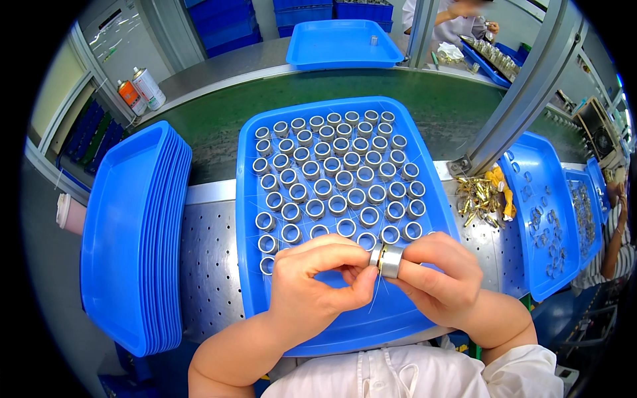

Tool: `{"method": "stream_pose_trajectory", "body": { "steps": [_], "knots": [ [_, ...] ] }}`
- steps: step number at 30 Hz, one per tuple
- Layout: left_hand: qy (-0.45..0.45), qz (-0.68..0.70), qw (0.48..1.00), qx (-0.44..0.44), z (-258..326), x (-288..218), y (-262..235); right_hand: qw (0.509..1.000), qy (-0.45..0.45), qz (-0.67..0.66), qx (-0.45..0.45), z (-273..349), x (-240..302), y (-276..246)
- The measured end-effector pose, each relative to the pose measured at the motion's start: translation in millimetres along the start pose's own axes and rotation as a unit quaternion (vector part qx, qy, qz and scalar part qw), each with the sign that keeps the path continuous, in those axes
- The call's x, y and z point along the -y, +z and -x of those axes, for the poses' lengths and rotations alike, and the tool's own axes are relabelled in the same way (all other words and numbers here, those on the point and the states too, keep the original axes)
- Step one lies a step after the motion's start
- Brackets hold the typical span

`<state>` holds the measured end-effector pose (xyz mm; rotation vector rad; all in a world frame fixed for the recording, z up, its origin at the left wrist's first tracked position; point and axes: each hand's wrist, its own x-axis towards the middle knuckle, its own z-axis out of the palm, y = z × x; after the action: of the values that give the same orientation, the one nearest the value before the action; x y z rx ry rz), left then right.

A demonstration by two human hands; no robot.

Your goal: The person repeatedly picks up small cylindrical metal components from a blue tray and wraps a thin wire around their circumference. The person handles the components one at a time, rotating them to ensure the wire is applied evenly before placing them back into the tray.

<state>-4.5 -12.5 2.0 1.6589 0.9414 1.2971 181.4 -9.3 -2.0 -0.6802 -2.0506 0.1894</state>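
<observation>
Over the near edge of a blue tray [247, 192], my two hands meet at a small silver metal cylinder [392, 261]. My right hand [443, 277] pinches its wide part from the right. Thumb and fingers of my left hand [317, 278] close on a narrower metal ring [375, 256] at its left end. A thin gold-coloured line shows between the two parts; I cannot tell whether they are joined. Fine pale strands hang just below. Beyond my hands, the tray holds rows of upright open metal rings [356, 197], with fine strands among them.
Stacked blue trays [133, 245] stand at the left, near two spray cans [147, 88]. Small brass parts [479, 201] and a yellow cloth [502, 192] lie right, beside another blue tray [541, 212] of rings. Across the green belt [206, 142], a person [458, 23] handles parts.
</observation>
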Motion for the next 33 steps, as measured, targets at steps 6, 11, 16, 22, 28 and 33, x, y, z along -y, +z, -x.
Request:
{"method": "stream_pose_trajectory", "body": {
  "steps": [6,11,16,22,28,33],
  "knots": [
    [0.069,-0.096,0.993,-0.007,-0.1,3.5,-0.1,0.985,0.113,-0.128,0.007,-2.0,1.9,-1.7],
    [0.080,-0.122,0.989,-0.028,0.1,2.3,3.5,0.990,0.102,-0.098,0.013,-0.7,1.3,-0.5],
    [0.108,-0.161,0.981,-0.024,0.7,2.0,2.3,0.997,0.054,-0.059,-0.005,0.5,2.2,2.4],
    [0.123,-0.176,0.976,-0.019,0.7,1.5,1.1,0.999,0.030,-0.032,-0.009,2.4,4.0,6.0],
    [0.160,-0.183,0.970,-0.031,-2.1,4.7,0.4,0.988,0.111,-0.107,0.013,0.0,4.0,1.7],
    [0.169,-0.186,0.967,-0.028,-3.2,3.9,1.5,0.978,0.149,-0.146,0.027,1.9,1.3,-0.8]
  ]
}}
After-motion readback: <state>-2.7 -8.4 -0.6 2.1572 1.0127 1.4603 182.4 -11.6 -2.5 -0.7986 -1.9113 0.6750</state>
